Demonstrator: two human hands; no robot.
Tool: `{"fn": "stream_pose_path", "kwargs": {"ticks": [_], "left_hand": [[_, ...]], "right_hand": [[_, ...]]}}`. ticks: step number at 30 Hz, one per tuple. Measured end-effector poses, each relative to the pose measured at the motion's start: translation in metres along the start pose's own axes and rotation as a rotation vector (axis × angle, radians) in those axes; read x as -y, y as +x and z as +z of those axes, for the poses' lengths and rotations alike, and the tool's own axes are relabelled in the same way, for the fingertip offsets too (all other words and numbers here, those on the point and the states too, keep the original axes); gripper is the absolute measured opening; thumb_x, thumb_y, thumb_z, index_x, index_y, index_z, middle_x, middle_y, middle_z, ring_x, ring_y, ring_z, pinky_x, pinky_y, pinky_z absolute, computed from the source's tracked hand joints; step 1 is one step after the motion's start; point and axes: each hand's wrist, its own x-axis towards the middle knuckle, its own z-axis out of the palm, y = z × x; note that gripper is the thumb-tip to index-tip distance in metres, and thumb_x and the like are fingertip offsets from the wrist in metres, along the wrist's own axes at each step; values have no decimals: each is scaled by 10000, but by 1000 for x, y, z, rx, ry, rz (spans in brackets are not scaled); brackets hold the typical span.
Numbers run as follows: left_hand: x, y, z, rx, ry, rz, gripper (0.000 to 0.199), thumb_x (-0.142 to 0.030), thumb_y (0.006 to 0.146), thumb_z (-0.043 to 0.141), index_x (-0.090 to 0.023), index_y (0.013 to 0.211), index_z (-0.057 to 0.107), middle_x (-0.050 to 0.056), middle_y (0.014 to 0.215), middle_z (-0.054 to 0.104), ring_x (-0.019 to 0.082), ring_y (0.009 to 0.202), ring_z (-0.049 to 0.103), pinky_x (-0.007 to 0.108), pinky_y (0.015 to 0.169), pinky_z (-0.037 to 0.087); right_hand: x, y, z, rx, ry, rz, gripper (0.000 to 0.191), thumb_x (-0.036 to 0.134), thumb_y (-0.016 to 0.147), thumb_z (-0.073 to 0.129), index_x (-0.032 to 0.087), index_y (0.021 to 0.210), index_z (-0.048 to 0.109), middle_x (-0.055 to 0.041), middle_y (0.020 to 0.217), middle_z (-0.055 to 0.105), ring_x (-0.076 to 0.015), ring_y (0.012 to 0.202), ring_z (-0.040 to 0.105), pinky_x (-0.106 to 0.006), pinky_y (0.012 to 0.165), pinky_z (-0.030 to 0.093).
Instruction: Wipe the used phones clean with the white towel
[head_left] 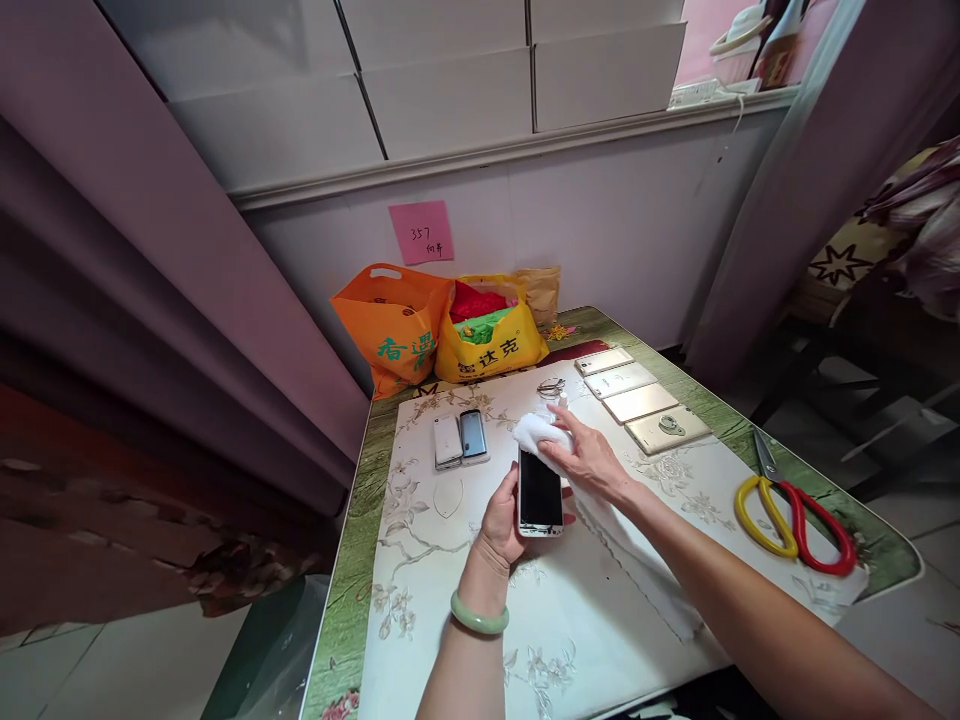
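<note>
My left hand (504, 518) is closed around a white smartphone (541, 495) with a dark screen facing up; a green bangle circles that wrist. Bunched in my right hand (589, 455) is a white cloth (537, 430), pressed against the top end of the phone. The cloth hides that end of the screen. More white cloth seems to trail below the right forearm across the table cover. To the left of my hands lie a white phone (448, 440) and a blue-grey phone (473, 435), side by side.
Several gold and white phones (640, 404) form a row at right. Large scissors (795, 520) with yellow and red handles lie near the right edge. An orange bag (401, 330) and a yellow bag (491, 350) stand at the back. A coiled cable (551, 387) lies beyond my hands.
</note>
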Motion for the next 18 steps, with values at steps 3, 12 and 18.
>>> {"fn": "stream_pose_path", "kwargs": {"ticks": [3,12,18], "left_hand": [[-1,-1,1,44,51,-28,508,-517,944,544,-127,1254,644,167,1057,754,365,964,729,463,700,611],[-10,-11,9,79,42,115,907,-771,870,427,-83,1460,465,279,1296,640,412,993,712,439,578,621],[-10,-13,13,-14,-27,288,975,-808,747,593,-113,1425,508,249,1219,687,362,990,717,367,674,596]], "right_hand": [[-7,-1,-10,122,53,53,427,424,891,580,244,1264,681,-47,1058,758,-233,921,691,-321,823,511],[-21,-17,6,61,361,362,498,511,810,626,112,1086,737,-67,835,739,-215,733,657,-256,625,461],[-22,-20,8,-1,503,513,482,547,772,651,84,884,725,-39,630,644,-178,583,565,-250,510,378]]}}
